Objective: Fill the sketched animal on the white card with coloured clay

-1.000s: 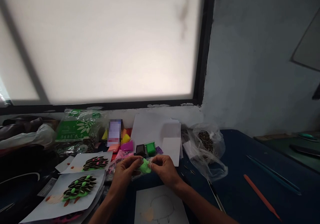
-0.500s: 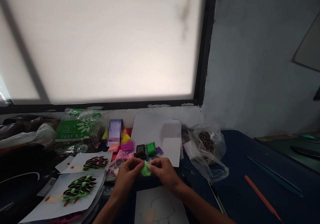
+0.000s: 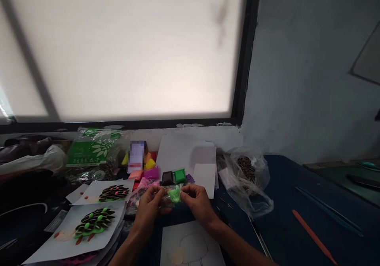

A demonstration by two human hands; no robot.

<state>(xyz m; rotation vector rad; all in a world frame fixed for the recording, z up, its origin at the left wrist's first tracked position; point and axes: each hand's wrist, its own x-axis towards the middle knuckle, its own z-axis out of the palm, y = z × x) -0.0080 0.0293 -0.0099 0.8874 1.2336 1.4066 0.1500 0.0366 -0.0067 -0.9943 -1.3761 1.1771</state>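
Note:
Between my two hands is a clear plastic wrapper with light green modelling clay (image 3: pixel 174 195) in it. My left hand (image 3: pixel 150 204) pinches the wrapper's left side, thumb against fingers. My right hand (image 3: pixel 197 202) is closed at the clay's right edge; whether its fingertips grip clay or plastic I cannot tell. Below them lies a white sheet (image 3: pixel 192 240) with a pencilled rounded outline and a peach-coloured patch at its left. Just beyond my hands sit a green clay pack (image 3: pixel 179 176) and a black clay pack (image 3: pixel 167 178).
Finished seed-and-clay pictures (image 3: pixel 94 223) are stacked at left. Behind them stand a green seed bag (image 3: pixel 92 149) and a phone (image 3: pixel 137 157). A plastic bag of seeds (image 3: pixel 247 169), an orange tool (image 3: pixel 313 234) and blue tweezers (image 3: pixel 329 210) lie right. White paper (image 3: pixel 185 151) leans against the wall.
My hands have moved slightly apart, and the green clay now shows wider, with clear wrapper stretched out to its left. The view has shifted a little.

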